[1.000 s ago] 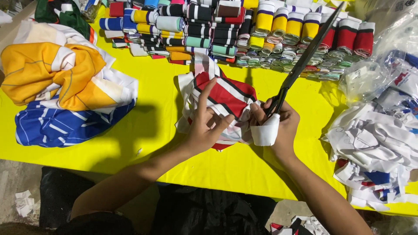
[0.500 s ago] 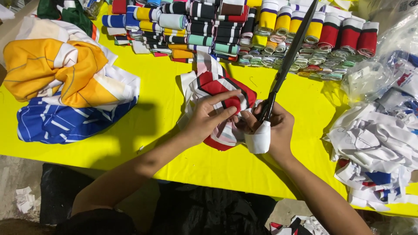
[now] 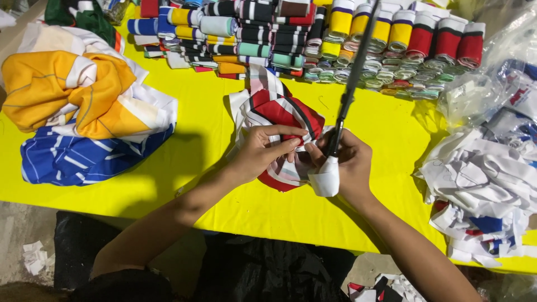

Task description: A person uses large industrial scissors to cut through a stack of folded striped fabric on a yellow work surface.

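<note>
A red, white and black striped piece of fabric lies bunched in the middle of the yellow table. My left hand pinches its near edge with thumb and fingers. My right hand grips a pair of long dark scissors by a handle wrapped in white tape. The closed blades point up and away, over the rows of rolls. Both hands meet at the fabric's right side.
Rows of rolled striped trim in many colours line the far edge. An orange, white and blue cloth heap sits at left. White fabric pieces and a clear plastic bag are piled at right. Scraps lie on the floor.
My left hand has shifted its pinch along the fabric edge toward the scissors. My right hand and the scissors have tipped a little more upright. The fabric bunch has been drawn in slightly.
</note>
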